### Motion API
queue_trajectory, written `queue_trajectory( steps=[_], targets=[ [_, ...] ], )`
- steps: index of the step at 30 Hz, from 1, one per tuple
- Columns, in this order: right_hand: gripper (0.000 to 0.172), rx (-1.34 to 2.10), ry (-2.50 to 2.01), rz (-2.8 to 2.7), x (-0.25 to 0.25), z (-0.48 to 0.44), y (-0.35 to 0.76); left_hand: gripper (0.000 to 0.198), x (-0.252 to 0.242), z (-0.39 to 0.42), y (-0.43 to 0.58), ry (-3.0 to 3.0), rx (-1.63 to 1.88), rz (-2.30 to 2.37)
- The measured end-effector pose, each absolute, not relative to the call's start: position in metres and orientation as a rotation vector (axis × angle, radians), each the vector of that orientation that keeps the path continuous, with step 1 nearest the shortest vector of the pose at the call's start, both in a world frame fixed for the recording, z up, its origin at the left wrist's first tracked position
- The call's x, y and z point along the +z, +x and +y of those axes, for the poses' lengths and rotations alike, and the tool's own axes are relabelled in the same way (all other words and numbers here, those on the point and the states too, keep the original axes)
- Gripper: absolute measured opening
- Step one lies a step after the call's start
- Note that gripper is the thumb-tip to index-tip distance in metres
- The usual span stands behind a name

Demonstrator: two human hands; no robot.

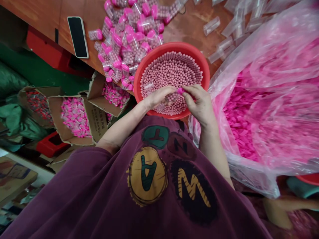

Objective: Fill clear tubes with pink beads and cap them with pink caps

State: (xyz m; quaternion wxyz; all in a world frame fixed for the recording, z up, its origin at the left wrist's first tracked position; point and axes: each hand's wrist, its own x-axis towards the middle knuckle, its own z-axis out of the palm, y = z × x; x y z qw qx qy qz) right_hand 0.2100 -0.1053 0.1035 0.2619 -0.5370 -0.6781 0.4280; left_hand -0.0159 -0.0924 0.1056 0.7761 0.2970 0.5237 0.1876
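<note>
My left hand (160, 95) is closed around a small clear bottle (171, 98) with pink beads showing inside, over the front of a red basin (204, 61). At the bottle's end, the fingers of my right hand (199, 102) pinch a bright pink cap (180, 90). Whether the cap is seated on the bottle I cannot tell. Beneath both hands, pink beads (171, 71) fill the basin. A clear container (149, 87) lies on the beads at the left, and another clear piece is partly hidden under my left hand.
Behind the basin is a heap of filled, pink-capped bottles (129, 39). A phone (78, 37) lies at the left. Clear empty tubes (211, 26) are at the back right. A plastic bag (241, 116) of pink caps stands at the right. Cardboard boxes (98, 121) sit lower left; another person's arm (277, 209) shows lower right.
</note>
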Motion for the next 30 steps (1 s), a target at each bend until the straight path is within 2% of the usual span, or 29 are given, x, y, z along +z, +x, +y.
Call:
queue_trajectory(
  steps=[4, 11, 17, 20, 24, 30],
  targets=[
    [0.046, 1.043, -1.454, -1.792, 0.102, -0.105, 0.213, 0.029, 0.109, -0.090, -0.015, 0.612, 0.395, 1.128],
    [0.043, 1.198, -1.424, -1.788, 0.109, -0.105, 0.207, 0.036, 0.113, -0.090, -0.017, 0.516, 0.442, 1.095],
    [0.048, 1.164, -1.453, -1.710, 0.105, -0.105, 0.202, 0.043, 0.108, -0.090, -0.019, 0.430, 0.473, 1.041],
    [0.043, 1.120, -1.463, -1.720, 0.101, -0.106, 0.196, 0.038, 0.103, -0.094, -0.018, 0.423, 0.506, 1.033],
    [0.039, 1.071, -1.431, -1.716, 0.097, -0.107, 0.191, 0.020, 0.096, -0.104, -0.017, 0.402, 0.574, 1.001],
    [0.042, 1.008, -1.467, -1.701, 0.096, -0.115, 0.191, 0.022, 0.094, -0.117, -0.010, 0.401, 0.692, 0.967]
  ],
)
